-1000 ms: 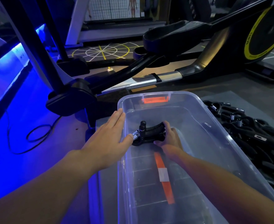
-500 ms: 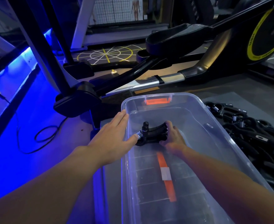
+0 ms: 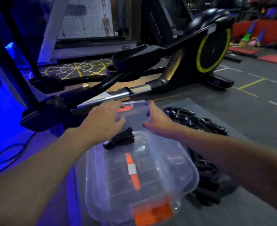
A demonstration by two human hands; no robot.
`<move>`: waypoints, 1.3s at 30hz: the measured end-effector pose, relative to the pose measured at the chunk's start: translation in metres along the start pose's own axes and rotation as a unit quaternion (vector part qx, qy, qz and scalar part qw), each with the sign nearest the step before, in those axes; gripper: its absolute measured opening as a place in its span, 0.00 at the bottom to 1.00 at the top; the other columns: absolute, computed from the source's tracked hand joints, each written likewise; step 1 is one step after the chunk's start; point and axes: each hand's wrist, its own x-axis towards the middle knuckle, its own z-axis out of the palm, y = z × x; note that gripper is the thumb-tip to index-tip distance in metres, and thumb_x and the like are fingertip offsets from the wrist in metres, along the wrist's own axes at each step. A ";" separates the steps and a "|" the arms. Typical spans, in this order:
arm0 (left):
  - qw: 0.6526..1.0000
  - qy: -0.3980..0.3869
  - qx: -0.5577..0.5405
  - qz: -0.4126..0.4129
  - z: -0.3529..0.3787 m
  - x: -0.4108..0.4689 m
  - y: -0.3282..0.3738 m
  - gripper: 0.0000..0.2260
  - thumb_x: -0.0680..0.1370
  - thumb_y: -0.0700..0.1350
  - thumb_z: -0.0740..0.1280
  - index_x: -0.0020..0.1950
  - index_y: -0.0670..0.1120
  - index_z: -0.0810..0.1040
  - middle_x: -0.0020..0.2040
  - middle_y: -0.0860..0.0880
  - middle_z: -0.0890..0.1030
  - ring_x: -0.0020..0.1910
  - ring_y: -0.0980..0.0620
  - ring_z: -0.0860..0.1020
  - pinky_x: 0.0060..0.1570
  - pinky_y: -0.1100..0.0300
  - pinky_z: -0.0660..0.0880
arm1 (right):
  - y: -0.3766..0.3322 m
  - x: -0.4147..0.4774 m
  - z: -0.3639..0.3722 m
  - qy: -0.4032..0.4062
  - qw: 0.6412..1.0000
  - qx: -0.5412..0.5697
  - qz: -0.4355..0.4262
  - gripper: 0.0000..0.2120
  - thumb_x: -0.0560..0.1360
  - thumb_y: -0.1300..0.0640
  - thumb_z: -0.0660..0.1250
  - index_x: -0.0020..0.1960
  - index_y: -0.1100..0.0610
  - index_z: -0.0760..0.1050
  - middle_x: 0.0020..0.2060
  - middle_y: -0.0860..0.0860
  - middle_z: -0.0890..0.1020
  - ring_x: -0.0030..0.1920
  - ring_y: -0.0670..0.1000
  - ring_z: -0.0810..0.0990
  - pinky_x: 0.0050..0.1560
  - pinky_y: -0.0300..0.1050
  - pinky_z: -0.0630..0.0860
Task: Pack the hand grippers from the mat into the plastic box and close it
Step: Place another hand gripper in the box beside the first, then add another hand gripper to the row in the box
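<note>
Behind the mat (image 3: 242,132) stood an elliptical trainer (image 3: 175,69). Nearer lay the clear plastic box (image 3: 190,165), with a pile of hand grippers (image 3: 190,119) just beside it on the mat, not yet packed. The left hand (image 3: 101,121) and right hand (image 3: 157,118) had moved to the box's far end, fingers spread, holding nothing. One hand gripper (image 3: 119,140), let go by the right hand a moment before, lay inside the box. By my judgement one was packed and many remained.

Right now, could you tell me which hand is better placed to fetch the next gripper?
The right hand: open, with the pile on its side of the box. The left hand would need to cross over.
</note>
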 end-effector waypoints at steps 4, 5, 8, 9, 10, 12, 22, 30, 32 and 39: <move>0.998 -0.027 -0.037 0.031 0.009 -0.002 0.049 0.25 0.73 0.55 0.57 0.67 0.48 0.73 0.65 0.48 0.77 0.64 0.47 0.74 0.64 0.48 0.69 | 0.026 -0.046 -0.056 0.043 0.998 -0.023 0.038 0.28 0.72 0.60 0.66 0.70 0.55 0.62 0.50 0.52 0.77 0.46 0.52 0.75 0.44 0.41 0.67; 0.997 -0.048 -0.037 0.039 0.014 -0.003 0.061 0.25 0.74 0.56 0.57 0.68 0.48 0.72 0.66 0.48 0.76 0.65 0.47 0.73 0.65 0.48 0.69 | 0.037 -0.058 -0.066 0.058 0.996 -0.022 0.062 0.26 0.72 0.59 0.66 0.68 0.55 0.63 0.48 0.52 0.78 0.46 0.53 0.76 0.42 0.42 0.68; 0.990 -0.118 -0.002 0.073 0.038 -0.010 0.090 0.24 0.79 0.56 0.61 0.72 0.49 0.67 0.71 0.49 0.70 0.69 0.49 0.69 0.68 0.49 0.66 | 0.078 -0.100 -0.084 0.084 0.987 -0.015 0.137 0.23 0.74 0.59 0.67 0.66 0.55 0.63 0.43 0.50 0.77 0.43 0.51 0.77 0.40 0.42 0.67; 0.986 -0.141 0.011 0.085 0.047 -0.013 0.099 0.24 0.79 0.57 0.61 0.73 0.49 0.66 0.73 0.50 0.68 0.71 0.49 0.68 0.69 0.49 0.66 | 0.091 -0.114 -0.087 0.085 0.984 -0.015 0.155 0.23 0.75 0.58 0.67 0.66 0.55 0.63 0.41 0.49 0.77 0.40 0.49 0.76 0.39 0.42 0.67; 0.982 -0.161 0.026 0.098 0.055 -0.016 0.107 0.25 0.79 0.58 0.60 0.74 0.50 0.64 0.74 0.50 0.66 0.72 0.50 0.66 0.69 0.49 0.65 | 0.104 -0.128 -0.088 0.083 0.982 -0.018 0.171 0.24 0.75 0.58 0.68 0.67 0.55 0.63 0.40 0.49 0.77 0.38 0.47 0.75 0.38 0.42 0.67; 0.974 -0.187 0.050 0.121 0.069 -0.022 0.122 0.27 0.80 0.60 0.59 0.76 0.50 0.61 0.76 0.51 0.63 0.73 0.50 0.63 0.71 0.49 0.63 | 0.127 -0.151 -0.084 0.070 0.976 -0.021 0.203 0.26 0.74 0.56 0.70 0.68 0.56 0.63 0.40 0.50 0.77 0.37 0.46 0.75 0.36 0.40 0.68; 0.963 -0.209 0.083 0.146 0.097 -0.043 0.136 0.44 0.65 0.72 0.41 0.77 0.53 0.57 0.80 0.52 0.53 0.77 0.53 0.56 0.73 0.55 0.57 | 0.186 -0.203 -0.017 0.030 0.963 0.021 0.267 0.37 0.69 0.51 0.77 0.71 0.53 0.61 0.51 0.48 0.70 0.50 0.49 0.73 0.59 0.47 0.73; 0.963 -0.219 0.056 0.144 0.098 -0.042 0.132 0.38 0.71 0.71 0.48 0.77 0.55 0.57 0.79 0.54 0.52 0.77 0.54 0.56 0.74 0.52 0.58 | 0.196 -0.194 -0.011 0.019 0.962 -0.019 0.273 0.39 0.69 0.56 0.75 0.73 0.51 0.58 0.49 0.47 0.77 0.55 0.55 0.79 0.59 0.51 0.74; 0.962 -0.225 0.058 0.146 0.099 -0.040 0.130 0.32 0.77 0.67 0.54 0.77 0.55 0.57 0.79 0.54 0.51 0.77 0.53 0.56 0.74 0.51 0.59 | 0.197 -0.191 -0.011 0.033 0.964 -0.005 0.262 0.41 0.68 0.57 0.76 0.74 0.52 0.57 0.47 0.47 0.77 0.49 0.53 0.78 0.54 0.47 0.74; 0.959 -0.235 0.057 0.149 0.096 -0.039 0.128 0.29 0.80 0.63 0.56 0.78 0.55 0.56 0.80 0.54 0.50 0.77 0.53 0.54 0.74 0.50 0.57 | 0.185 -0.177 -0.018 0.105 0.952 0.071 0.277 0.29 0.68 0.58 0.77 0.67 0.55 0.70 0.54 0.52 0.81 0.43 0.47 0.78 0.35 0.26 0.70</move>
